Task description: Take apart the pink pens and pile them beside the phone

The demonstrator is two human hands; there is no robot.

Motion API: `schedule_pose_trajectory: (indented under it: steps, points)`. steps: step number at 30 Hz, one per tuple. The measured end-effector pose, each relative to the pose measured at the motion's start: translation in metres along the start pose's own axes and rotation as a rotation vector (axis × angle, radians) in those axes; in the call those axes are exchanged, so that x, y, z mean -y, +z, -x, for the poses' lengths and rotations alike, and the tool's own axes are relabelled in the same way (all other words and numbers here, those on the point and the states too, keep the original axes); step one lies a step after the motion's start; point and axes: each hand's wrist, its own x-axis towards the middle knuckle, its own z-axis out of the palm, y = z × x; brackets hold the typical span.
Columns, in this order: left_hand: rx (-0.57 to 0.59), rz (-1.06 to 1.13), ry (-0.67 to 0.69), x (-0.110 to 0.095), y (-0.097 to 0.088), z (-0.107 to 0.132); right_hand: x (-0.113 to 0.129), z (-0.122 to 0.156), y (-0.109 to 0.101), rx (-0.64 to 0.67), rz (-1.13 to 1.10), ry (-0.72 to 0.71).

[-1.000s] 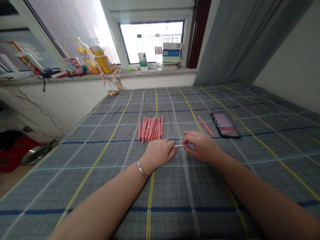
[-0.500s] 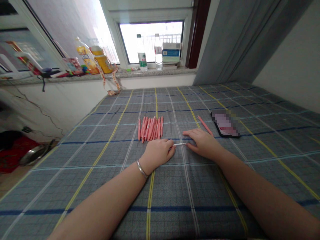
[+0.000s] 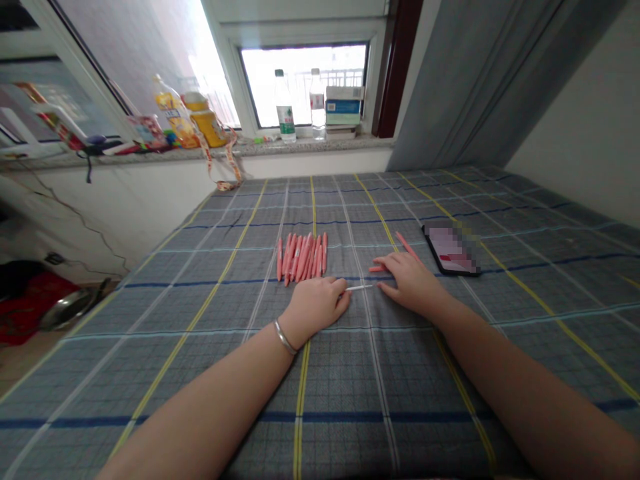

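Observation:
My left hand (image 3: 320, 301), with a silver bangle at the wrist, is closed on a thin white stick (image 3: 359, 287) that looks like a pen refill. The stick points right, its free end just short of my right thumb. My right hand (image 3: 413, 283) rests on the cloth with its thumb apart from its fingers. Under those fingertips pokes out a short pink pen piece (image 3: 377, 269), partly hidden. Beyond the right knuckles lies another slim pink pen (image 3: 407, 245), its near end covered by the hand. A row of several pink pens (image 3: 302, 257) lies beyond my left hand.
A phone (image 3: 451, 251) lies to the right on the checked cloth (image 3: 330, 393). On the windowsill (image 3: 320, 145) stand a yellow bottle (image 3: 209, 127), clear water bottles (image 3: 285, 113) and stacked boxes (image 3: 343, 107). A grey curtain (image 3: 465, 80) hangs at the right.
My right hand has drawn back slightly from the white stick, its fingers shifting right. The short pink pen piece now shows under them. My left hand has stayed put.

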Motion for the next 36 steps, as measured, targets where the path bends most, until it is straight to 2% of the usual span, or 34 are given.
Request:
schedule_pose_trajectory:
  steps: [5,9,18,26,36]
  points:
    - [0.006,0.009,0.001,0.001,0.001,0.000,-0.002,0.000,0.000,0.002,0.038,-0.007]
    - [0.001,0.001,0.015,0.001,0.001,0.000,-0.001,0.001,0.003,0.054,0.035,-0.021]
    - [0.006,0.007,0.008,0.001,0.000,-0.001,0.003,0.000,-0.003,0.114,0.063,0.049]
    - [-0.021,-0.008,0.009,0.001,0.001,0.000,0.010,0.000,-0.008,0.083,-0.005,0.051]
    - [-0.008,0.010,-0.003,0.001,0.002,0.000,0.019,0.002,-0.012,0.109,-0.072,-0.011]
